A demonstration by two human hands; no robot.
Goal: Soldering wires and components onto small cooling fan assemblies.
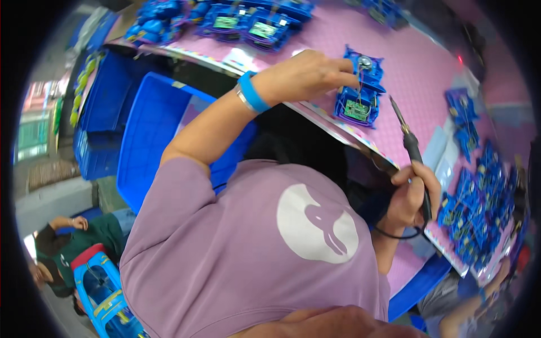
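My right hand (414, 194) is closed round the black handle of a soldering iron (411, 143). Its metal tip points up and away, just right of an opened blue plastic housing (372, 84), apart from it. Inside that housing are a green circuit board (357, 110), a round silver part (365, 62) and thin wires between them. My left hand (315, 76) reaches over the table's near edge, fingers bent together at the housing's left side, close to the wires. What those fingertips pinch, if anything, is too small to tell.
The pink table (420, 67) holds more blue housings (248, 22) at the far left and a pile of them (479, 203) at the right. A blue bin (146, 141) stands below the left edge. Other people (84, 242) are at lower left and lower right.
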